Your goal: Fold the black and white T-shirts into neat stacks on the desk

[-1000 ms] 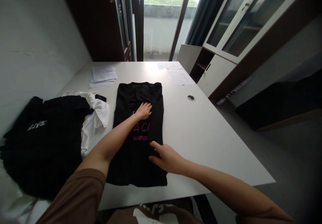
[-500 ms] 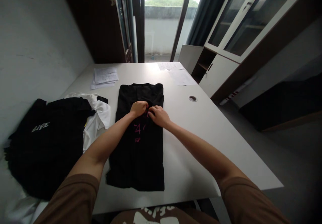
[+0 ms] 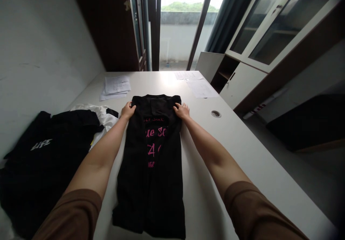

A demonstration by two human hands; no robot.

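Observation:
A black T-shirt (image 3: 164, 193) lies lengthwise on the table, its two sides folded inward over the middle. Pink lettering shows in the gap between the folded sides. At the far left corner of the shirt, my left hand (image 3: 128, 110) grips the edge, thumb on top. My right hand (image 3: 182, 111) holds the far right corner in the same way, with some fingers along the outer side. The fingertips under the cloth are hidden.
Left of the shirt lies a pile with a black garment (image 3: 54, 168) lettered in white over a white garment (image 3: 105, 116). Papers (image 3: 116, 85) and more sheets (image 3: 201, 87) lie toward the far edge. A round cable hole (image 3: 215, 114) sits in the white table (image 3: 231, 135).
My hands have moved apart from the shirt's middle to its far left and right corners. The folded sides now part more, baring more pink lettering. The view has shifted slightly.

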